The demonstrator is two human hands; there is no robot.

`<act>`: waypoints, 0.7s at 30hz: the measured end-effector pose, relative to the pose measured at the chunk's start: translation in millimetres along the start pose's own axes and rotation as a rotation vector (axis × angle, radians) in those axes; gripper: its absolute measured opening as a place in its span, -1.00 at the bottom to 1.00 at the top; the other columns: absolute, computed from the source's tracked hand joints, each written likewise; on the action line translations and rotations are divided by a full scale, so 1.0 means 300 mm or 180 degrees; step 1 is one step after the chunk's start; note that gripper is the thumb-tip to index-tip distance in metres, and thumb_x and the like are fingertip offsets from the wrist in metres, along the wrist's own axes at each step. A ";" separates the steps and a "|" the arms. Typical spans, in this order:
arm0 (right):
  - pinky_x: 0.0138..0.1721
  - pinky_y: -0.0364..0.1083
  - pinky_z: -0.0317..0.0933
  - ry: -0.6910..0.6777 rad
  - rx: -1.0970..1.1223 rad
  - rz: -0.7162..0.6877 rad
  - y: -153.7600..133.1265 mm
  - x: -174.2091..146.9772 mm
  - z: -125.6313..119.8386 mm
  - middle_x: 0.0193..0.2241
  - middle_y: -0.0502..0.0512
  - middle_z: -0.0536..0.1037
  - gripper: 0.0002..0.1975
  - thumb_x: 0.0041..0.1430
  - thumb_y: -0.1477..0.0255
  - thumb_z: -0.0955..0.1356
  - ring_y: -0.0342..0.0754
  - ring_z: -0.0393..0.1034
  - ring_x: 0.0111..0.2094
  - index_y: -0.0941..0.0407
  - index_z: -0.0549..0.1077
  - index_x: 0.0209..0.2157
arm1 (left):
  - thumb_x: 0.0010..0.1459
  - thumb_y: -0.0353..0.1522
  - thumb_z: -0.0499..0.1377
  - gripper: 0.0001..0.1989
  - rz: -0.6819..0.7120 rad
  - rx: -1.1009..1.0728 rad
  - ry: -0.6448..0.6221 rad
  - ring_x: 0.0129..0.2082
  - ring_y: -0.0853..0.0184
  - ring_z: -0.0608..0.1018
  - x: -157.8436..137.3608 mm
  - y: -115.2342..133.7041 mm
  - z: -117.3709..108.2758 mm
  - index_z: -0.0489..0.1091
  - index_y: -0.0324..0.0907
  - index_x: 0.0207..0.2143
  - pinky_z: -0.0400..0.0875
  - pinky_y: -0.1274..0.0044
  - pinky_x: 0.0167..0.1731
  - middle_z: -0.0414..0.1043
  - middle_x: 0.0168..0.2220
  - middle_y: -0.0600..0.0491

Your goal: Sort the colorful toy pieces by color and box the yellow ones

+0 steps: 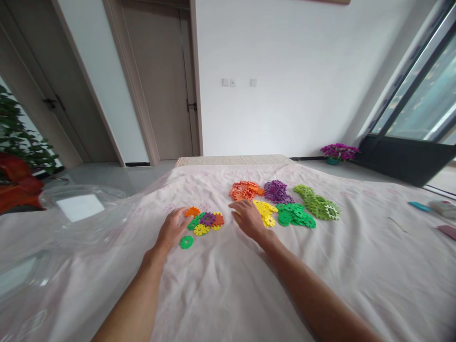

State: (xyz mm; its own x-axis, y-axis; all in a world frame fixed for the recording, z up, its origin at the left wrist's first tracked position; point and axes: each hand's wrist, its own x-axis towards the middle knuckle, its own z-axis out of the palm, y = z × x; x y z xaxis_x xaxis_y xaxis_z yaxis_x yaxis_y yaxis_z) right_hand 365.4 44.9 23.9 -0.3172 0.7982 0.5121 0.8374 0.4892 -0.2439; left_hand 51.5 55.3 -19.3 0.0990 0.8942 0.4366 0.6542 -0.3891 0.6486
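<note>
My left hand rests by a small mixed group of toothed plastic discs, fingers and thumb apart, fingertips at the edge of an orange disc. Whether they touch it is hard to tell. Beside that lie a purple disc, a yellow disc and an orange-red piece. One green disc sits apart, nearer me. My right hand hovers or rests left of a yellow disc pile, partly covering it, with thumb and fingers spread and nothing visible between them.
Behind the right hand are orange and purple piles; to the right, dark green and light green ones. Clear plastic containers stand left. A wrinkled pale cloth covers the surface. A blue object lies far right.
</note>
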 end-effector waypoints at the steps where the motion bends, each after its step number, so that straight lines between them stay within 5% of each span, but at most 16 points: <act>1: 0.11 -0.04 0.13 -0.0153 -0.0005 -0.0155 -0.040 0.000 0.021 0.03 0.08 0.53 -0.68 0.31 0.37 0.28 0.00 0.30 0.06 0.02 0.48 0.06 | 0.25 -0.07 0.04 -0.49 -0.0032 0.0021 0.0029 0.15 0.21 0.44 -0.001 0.000 -0.004 0.39 -0.18 0.10 0.25 0.34 0.21 0.44 0.11 -0.10; 7: 0.25 0.08 -0.06 -0.0659 -0.0127 -0.0369 -0.122 -0.003 0.079 0.16 0.16 0.41 -0.58 0.35 0.33 0.25 0.10 0.10 0.25 0.08 0.34 0.19 | 0.34 -0.11 -0.13 -0.49 -0.0012 0.0291 -0.0191 0.15 0.26 0.44 0.001 0.035 -0.007 0.41 -0.15 0.09 0.26 0.37 0.20 0.46 0.12 -0.03; 15: -0.01 -0.04 0.20 -0.0391 0.0391 -0.0208 -0.088 0.013 0.081 -0.08 0.17 0.51 -0.56 0.18 0.35 0.41 0.03 0.35 -0.07 0.07 0.44 0.10 | 0.27 -0.23 0.05 -0.65 0.0230 0.0646 -0.0252 0.10 0.27 0.48 0.009 0.002 0.017 0.48 -0.09 0.01 0.30 0.39 0.16 0.48 0.08 0.01; 21: -0.28 -0.16 0.20 -0.0212 0.1090 0.0313 -0.024 0.037 0.049 -0.33 0.06 0.52 -0.77 0.16 0.46 0.34 -0.11 0.38 -0.34 0.07 0.59 -0.18 | 0.20 -0.32 0.13 -0.68 0.0213 0.0673 -0.0243 0.10 0.27 0.47 0.007 -0.010 0.022 0.49 -0.08 -0.01 0.29 0.39 0.17 0.48 0.08 0.02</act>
State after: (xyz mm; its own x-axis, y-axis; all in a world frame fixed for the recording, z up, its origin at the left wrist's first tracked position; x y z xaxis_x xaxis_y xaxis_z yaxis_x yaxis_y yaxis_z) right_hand 349.2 55.5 19.3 -0.2803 0.8629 0.4205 0.6712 0.4894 -0.5567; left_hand 54.6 59.7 -24.5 0.1986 0.8853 0.4206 0.7861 -0.4002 0.4712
